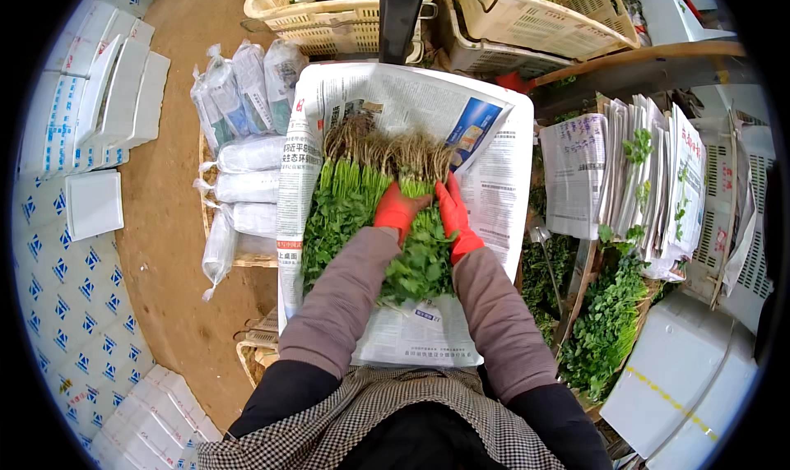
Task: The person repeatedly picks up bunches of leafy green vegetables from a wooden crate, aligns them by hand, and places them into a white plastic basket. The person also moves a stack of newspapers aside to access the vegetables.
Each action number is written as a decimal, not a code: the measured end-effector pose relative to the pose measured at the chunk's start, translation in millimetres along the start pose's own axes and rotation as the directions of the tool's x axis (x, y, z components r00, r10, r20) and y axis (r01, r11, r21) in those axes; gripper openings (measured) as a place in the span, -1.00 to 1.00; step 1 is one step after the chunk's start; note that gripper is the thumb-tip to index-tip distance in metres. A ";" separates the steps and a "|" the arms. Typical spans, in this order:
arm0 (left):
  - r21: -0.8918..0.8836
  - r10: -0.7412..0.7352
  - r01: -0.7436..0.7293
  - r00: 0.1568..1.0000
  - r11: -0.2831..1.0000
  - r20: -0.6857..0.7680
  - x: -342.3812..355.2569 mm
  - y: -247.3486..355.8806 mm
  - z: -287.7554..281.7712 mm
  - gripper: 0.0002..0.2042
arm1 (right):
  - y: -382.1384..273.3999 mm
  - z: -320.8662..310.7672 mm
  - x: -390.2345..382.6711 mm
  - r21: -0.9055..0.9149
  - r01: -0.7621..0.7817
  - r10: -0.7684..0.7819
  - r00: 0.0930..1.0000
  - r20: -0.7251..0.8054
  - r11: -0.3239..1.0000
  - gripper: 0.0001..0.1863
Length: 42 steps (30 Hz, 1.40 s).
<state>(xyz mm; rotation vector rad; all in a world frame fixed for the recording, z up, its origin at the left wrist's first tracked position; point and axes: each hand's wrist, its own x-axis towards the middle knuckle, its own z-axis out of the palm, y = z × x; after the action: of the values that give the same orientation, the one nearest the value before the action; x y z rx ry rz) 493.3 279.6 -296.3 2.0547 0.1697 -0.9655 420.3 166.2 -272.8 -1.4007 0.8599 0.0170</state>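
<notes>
In red gloves, both my hands work on leafy greens with roots still on, which look like coriander or celery. My left hand (398, 211) is closed over the stems, its thumb stretched across them. My right hand (457, 221) presses the right side of the same bunch of greens (424, 252), its fingers lying along the stems. More greens (337, 215) lie to the left, their brown roots pointing away from me. Newspaper (428, 104) lies under everything and lines a white foam box (521, 153).
Bagged packs (247, 178) lie left of the box. Plastic crates (346, 26) stand at the far side. To the right are a stack of folded newspapers (650, 174), more greens (609, 330) and a white foam box (683, 379). Foam boxes (111, 100) are piled far left.
</notes>
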 end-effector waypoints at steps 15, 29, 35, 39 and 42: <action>0.688 0.388 -0.473 0.875 0.550 0.290 -97.3 28.3 -21.6 -0.20 | 45.1 -1.7 -50.2 0.080 -0.193 0.202 0.971 -0.125 0.978 -0.36; 0.767 0.399 -0.546 0.821 0.336 0.409 -81.2 -55.0 5.7 -0.33 | -24.4 -8.8 22.2 -0.587 0.024 0.080 0.985 0.151 0.810 -0.62; 0.735 0.465 -0.579 0.791 0.354 0.399 -81.8 -50.7 3.3 -0.35 | -27.3 -4.5 64.4 0.167 -0.008 -0.004 0.998 0.068 0.986 -0.73; 0.754 0.402 -0.546 0.823 0.364 0.402 -81.1 -52.7 4.1 -0.35 | -37.0 26.1 63.5 -0.777 0.353 -0.176 0.935 0.307 0.521 -0.69; 0.728 0.417 -0.570 0.809 0.382 0.415 -79.9 -54.3 0.4 -0.35 | -74.8 5.8 48.4 -0.162 -0.057 0.082 0.985 0.152 0.985 -0.70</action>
<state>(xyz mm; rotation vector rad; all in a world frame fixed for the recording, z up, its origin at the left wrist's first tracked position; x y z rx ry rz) 414.0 330.9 -275.9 2.5784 -1.2040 -0.8726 493.9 132.0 -235.8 -1.4938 0.7877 0.2516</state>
